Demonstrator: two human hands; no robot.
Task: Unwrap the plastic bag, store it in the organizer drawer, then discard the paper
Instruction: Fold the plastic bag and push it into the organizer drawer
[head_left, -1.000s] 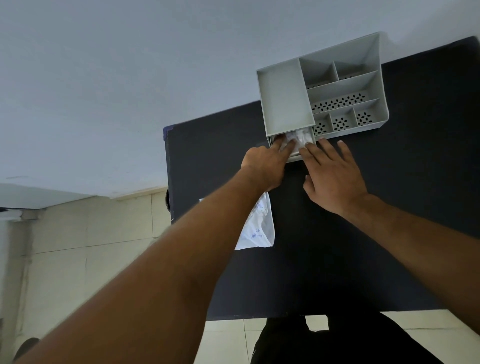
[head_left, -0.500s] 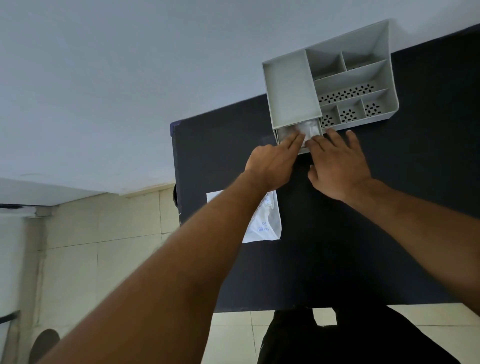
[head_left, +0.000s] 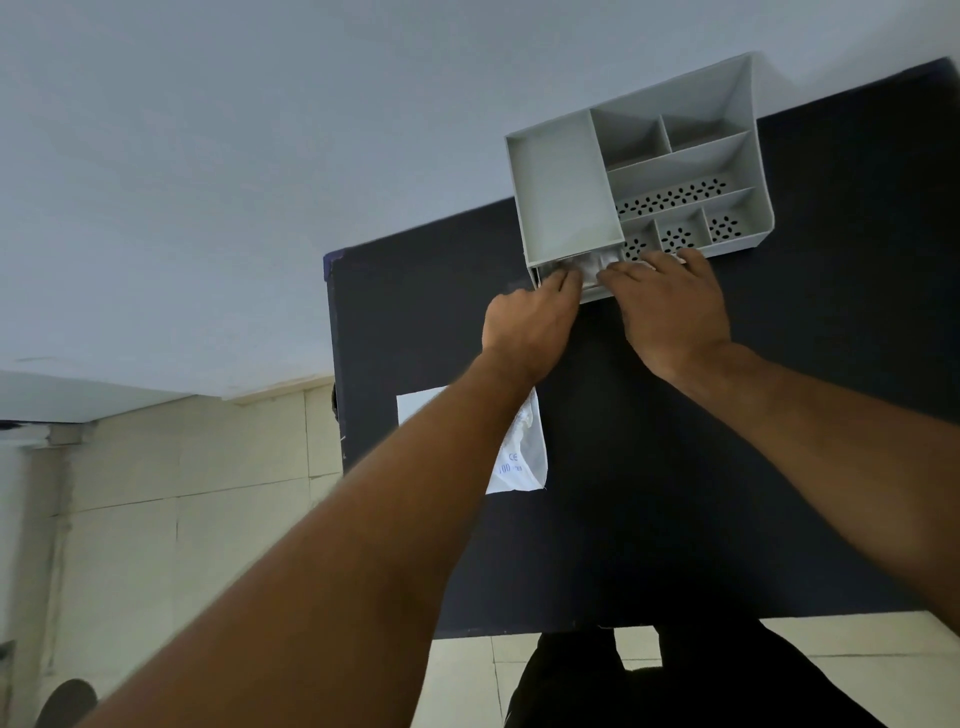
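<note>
A grey plastic organizer (head_left: 566, 192) with several compartments stands at the far side of a dark table (head_left: 649, 493). Its small front drawer (head_left: 589, 270) is pulled out a little, and a clear plastic bag shows inside it. My left hand (head_left: 530, 322) has its fingertips in the drawer's left part, pressing on the bag. My right hand (head_left: 670, 306) lies flat against the drawer's right front, fingers spread along its edge. The white paper wrapper (head_left: 519, 457) with blue print lies on the table, partly hidden under my left forearm.
A pale wall runs behind the table. Beige floor tiles (head_left: 182, 493) show to the left and below the table's near edge. My dark-clothed legs (head_left: 649, 680) are under the near edge. The table's left edge sits close to the wrapper.
Both hands have stayed at the drawer while the view shifted. The drawer looks pushed further in, with less of the bag showing than before.
</note>
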